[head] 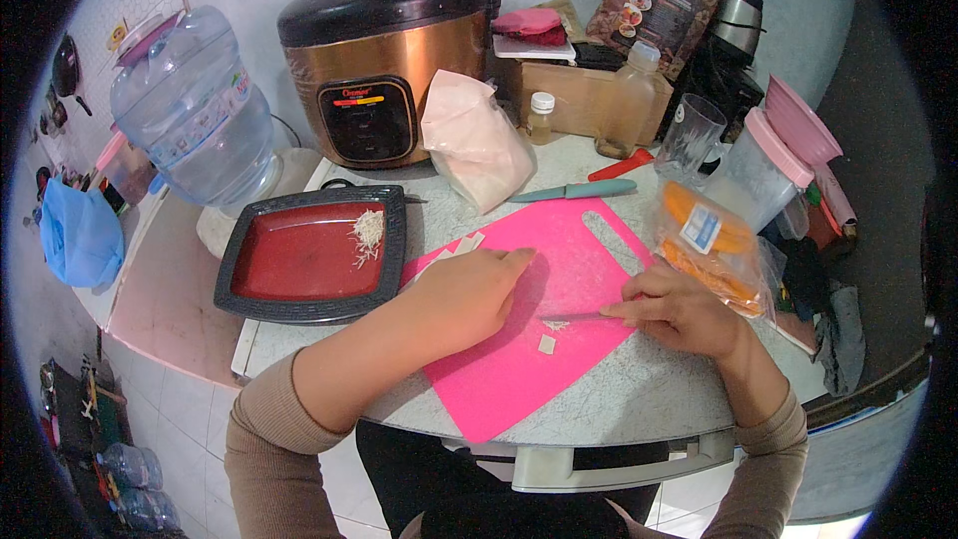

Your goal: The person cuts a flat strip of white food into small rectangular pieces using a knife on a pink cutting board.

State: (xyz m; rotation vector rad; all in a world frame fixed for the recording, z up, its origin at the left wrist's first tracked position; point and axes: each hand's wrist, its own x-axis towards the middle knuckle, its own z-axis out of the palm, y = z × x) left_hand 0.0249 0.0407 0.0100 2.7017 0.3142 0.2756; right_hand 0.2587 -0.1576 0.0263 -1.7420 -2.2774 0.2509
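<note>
A pink plastic cutting board (539, 382) lies on the table before me. My right hand (670, 308) grips a small knife (576, 317), its blade low over the board beside fine pale shreds (555, 326). Just below them lies a small pale square piece (547, 344). My left hand (479, 284) is over the board's left part, fingertips bent down; whether it holds anything is hidden. Pale flat strips (469, 242) lie behind it at the board's edge. To the left, a red dish with a black rim (310, 307) holds a small heap of pale shreds (368, 230).
A teal-handled knife (599, 189) lies behind the board, near a rice cooker (389, 52) and a plastic bag of white contents (479, 150). Bagged carrots (711, 247), a glass mug (690, 135) and a pink-lidded container (760, 165) stand right. A large water bottle (202, 112) is left.
</note>
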